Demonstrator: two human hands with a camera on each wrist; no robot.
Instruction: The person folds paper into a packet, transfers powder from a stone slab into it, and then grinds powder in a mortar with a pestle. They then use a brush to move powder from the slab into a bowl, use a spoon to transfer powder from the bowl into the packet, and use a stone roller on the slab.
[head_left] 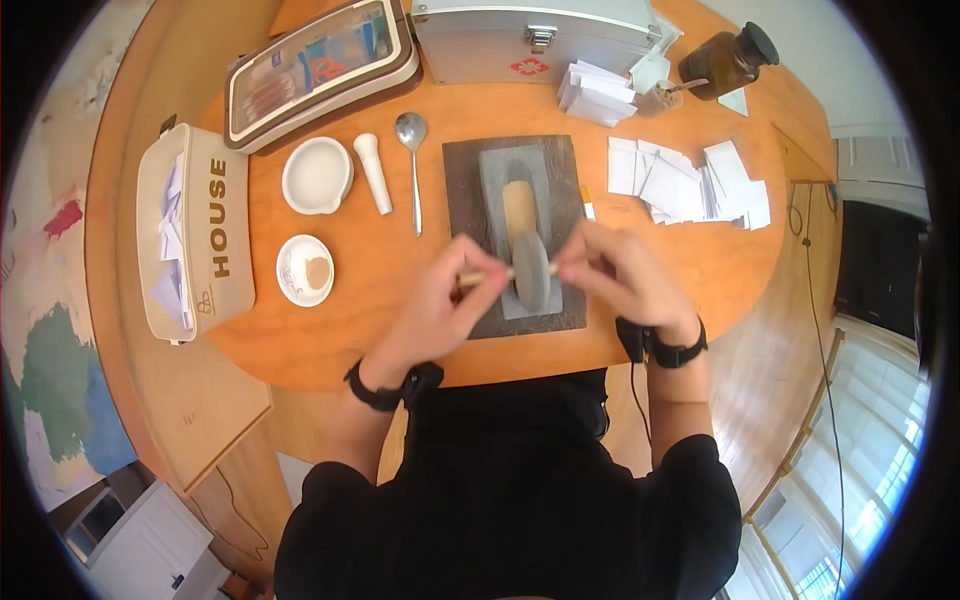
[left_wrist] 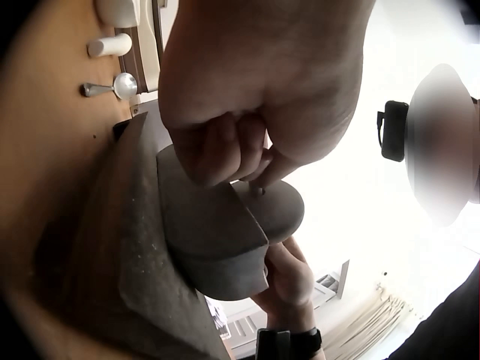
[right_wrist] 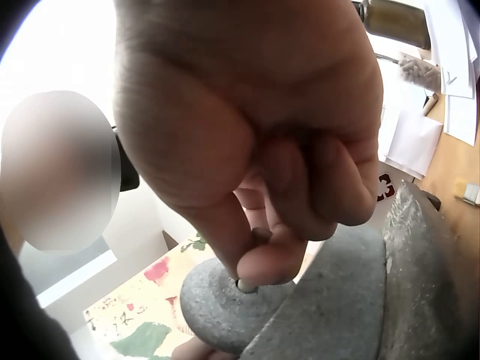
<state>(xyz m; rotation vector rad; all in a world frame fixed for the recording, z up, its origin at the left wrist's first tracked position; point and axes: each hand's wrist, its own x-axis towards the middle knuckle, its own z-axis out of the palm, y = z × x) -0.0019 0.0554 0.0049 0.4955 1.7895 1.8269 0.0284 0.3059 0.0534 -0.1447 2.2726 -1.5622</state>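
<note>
A stone grinding wheel point(head_left: 533, 272) stands upright in the near part of a long grey stone trough point(head_left: 494, 215). Tan powder point(head_left: 519, 205) lies in the trough beyond the wheel. My left hand point(head_left: 440, 305) pinches the wooden axle point(head_left: 472, 279) on the wheel's left side, fingers curled. From the right, my right hand point(head_left: 628, 272) pinches the other axle end, thumb and fingertips close against the wheel point(right_wrist: 225, 304). A dark board point(head_left: 462, 190) lies under the trough.
Left of the board are a spoon point(head_left: 411, 135), pestle point(head_left: 372, 172), white mortar point(head_left: 291, 178), small powder dish point(head_left: 284, 268) and paper-filled bin point(head_left: 222, 250). Paper packets point(head_left: 670, 185) and a small brush point(head_left: 588, 203) lie right. A metal case point(head_left: 470, 55) and brown jar point(head_left: 712, 65) stand behind.
</note>
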